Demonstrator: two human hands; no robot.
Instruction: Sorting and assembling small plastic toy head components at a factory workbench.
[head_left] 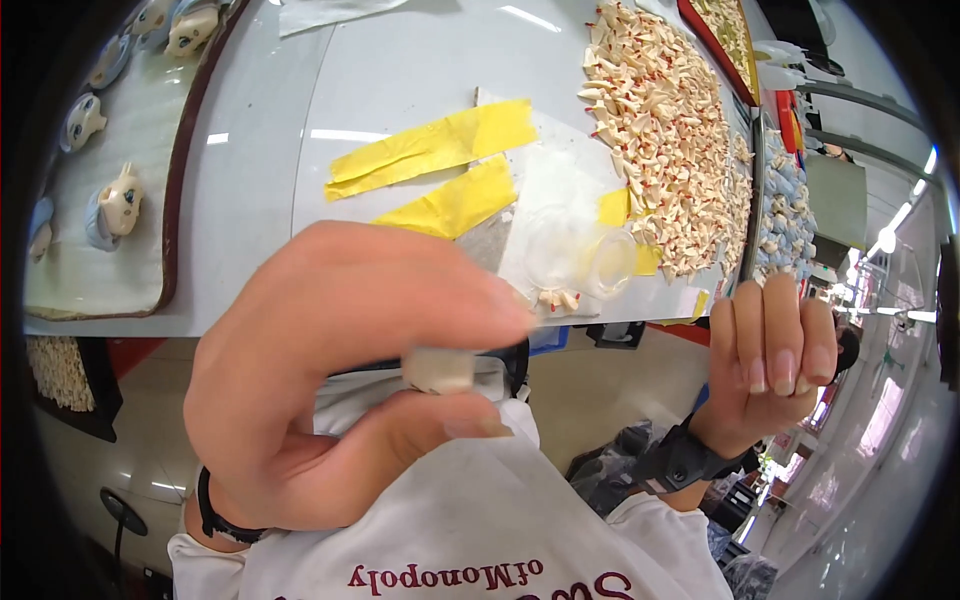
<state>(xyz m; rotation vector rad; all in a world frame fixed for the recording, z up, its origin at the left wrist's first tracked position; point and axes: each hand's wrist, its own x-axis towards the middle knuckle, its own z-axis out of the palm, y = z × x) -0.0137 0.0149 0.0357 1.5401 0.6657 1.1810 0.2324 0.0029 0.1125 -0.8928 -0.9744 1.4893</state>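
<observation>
Close to the camera, my left hand [330, 380] pinches a small cream-coloured piece [438, 370] between thumb and fingers, above the table's near edge. The piece is blurred, so its exact kind does not show. At the right, my right hand [775, 345] is raised with its fingers curled in toward the palm; anything inside them is hidden. Past my left hand, a clear plastic cup [612, 262] stands on white paper, with a few small cream pieces [560, 300] by it. Behind lies a big pile of small cream pieces with red tips [665, 140].
Strips of yellow tape [430, 150] are stuck to the grey table [260, 130]. A dark-rimmed tray [183, 150] of blue and cream figure heads [118, 207] stands at the left. Blue and cream parts [785, 215] fill another container at the right. A bin [75, 375] sits below the tray.
</observation>
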